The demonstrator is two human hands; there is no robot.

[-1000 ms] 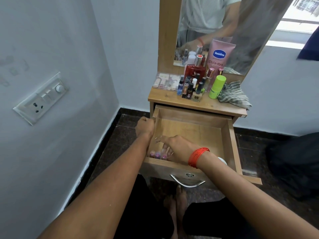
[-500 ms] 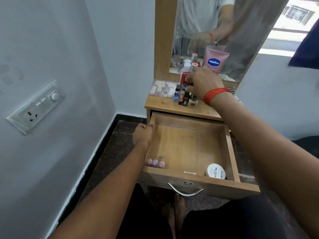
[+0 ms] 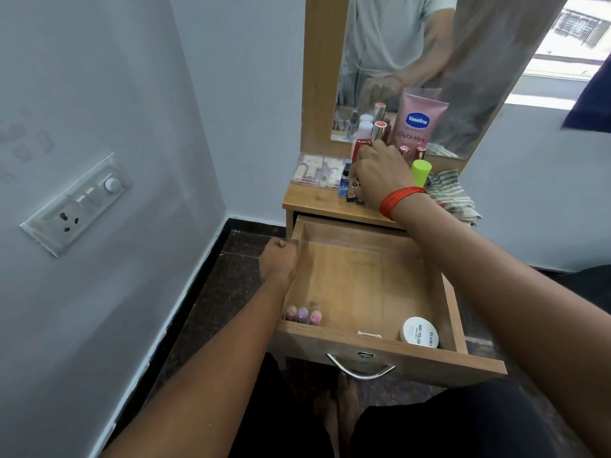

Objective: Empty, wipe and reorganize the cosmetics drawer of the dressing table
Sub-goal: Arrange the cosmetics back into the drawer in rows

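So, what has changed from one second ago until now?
The right hand rose out of the front left corner of the drawer and moved to the small bottles on the tabletop; whether it grips one cannot be told. The left hand kept holding the drawer's left wall. The three pink bottles and the white jar stayed in place.
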